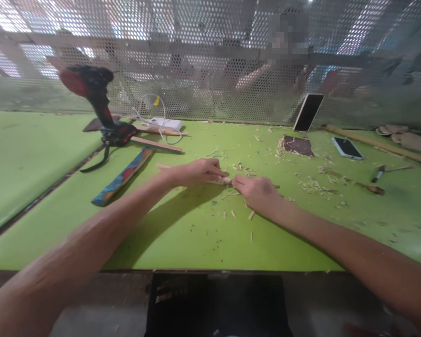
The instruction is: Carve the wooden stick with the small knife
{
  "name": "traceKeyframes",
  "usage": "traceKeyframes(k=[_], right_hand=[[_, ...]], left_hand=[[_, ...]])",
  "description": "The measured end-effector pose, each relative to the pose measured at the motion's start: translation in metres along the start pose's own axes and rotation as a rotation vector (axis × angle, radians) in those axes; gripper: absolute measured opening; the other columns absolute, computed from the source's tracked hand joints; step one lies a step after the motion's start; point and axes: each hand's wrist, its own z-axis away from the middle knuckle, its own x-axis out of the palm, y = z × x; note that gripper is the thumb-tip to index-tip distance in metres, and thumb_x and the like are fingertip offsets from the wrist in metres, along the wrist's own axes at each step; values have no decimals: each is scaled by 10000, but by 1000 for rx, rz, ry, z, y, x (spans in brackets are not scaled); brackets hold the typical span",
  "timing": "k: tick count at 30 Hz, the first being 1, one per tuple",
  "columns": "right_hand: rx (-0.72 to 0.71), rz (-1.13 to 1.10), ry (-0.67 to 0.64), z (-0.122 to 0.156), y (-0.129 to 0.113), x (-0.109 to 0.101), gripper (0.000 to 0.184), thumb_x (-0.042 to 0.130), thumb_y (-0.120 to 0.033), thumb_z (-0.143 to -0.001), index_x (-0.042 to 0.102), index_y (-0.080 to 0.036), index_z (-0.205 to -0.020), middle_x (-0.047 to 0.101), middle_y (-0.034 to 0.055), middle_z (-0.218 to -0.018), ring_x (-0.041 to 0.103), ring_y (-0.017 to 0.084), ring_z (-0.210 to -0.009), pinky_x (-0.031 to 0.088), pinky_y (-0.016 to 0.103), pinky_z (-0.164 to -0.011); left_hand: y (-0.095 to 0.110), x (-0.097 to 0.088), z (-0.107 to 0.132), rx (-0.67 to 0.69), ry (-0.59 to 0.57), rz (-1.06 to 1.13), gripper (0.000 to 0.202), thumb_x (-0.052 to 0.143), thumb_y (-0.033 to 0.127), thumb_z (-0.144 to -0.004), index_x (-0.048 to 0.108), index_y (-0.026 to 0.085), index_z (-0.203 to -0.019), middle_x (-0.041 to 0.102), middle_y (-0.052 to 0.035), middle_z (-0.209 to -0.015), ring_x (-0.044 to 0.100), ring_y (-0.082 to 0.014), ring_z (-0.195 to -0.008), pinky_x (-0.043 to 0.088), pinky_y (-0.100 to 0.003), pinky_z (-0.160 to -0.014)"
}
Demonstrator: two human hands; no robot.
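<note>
In my head view, I see the left hand (198, 171) with fingers closed over a pale wooden stick (220, 180) at the worktop (196, 245), its tip poking out toward the right hand (261, 192), whose fingers bunch just beside it; I cannot tell what they grip.

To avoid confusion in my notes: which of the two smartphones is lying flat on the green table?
The light-blue-edged smartphone, farther right, lies flat; the white-edged smartphone stands tilted up.

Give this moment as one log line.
left hand: holding pale wooden stick | right hand: at its tip, grip unclear | nearby: wood shavings, green table
</note>
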Motion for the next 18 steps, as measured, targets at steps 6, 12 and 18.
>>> traceKeyframes(k=[6, 12, 18], right_hand=[[-26, 25, -29, -3, -2, -1, 479, 302, 77, -909, 728, -7, -1110, 722, 98, -820, 405, 80, -431, 279, 222, -383], [-11, 128, -124, -6, -9, -9, 477, 349, 101, -875, 717, -11, -1156, 713, 101, -872, 356, 69, -407, 220, 234, -341], [-4, 162, -172, -8, -11, -13, 488, 290, 85, -924, 703, -15, -1165, 695, 93, -853, 352, 56, -393, 264, 216, -320]], left_hand=[[-1, -1, 0, -9, -9, 1, 400, 491, 442, -1060, 779, 220, -1227, 635, -74, -1006, 627, -157, -867, 452, -237, -767], [-3, -1, 1, 6, -8, 10, 385, 510, 411, -1055, 763, 212, -1266, 646, -80, -1013, 620, -158, -860, 447, -243, -767], [-6, -5, -1, 21, -36, 24, 375, 509, 394, -1057, 766, 208, -1257, 656, -87, -1023, 629, -169, -872, 444, -250, -763]])
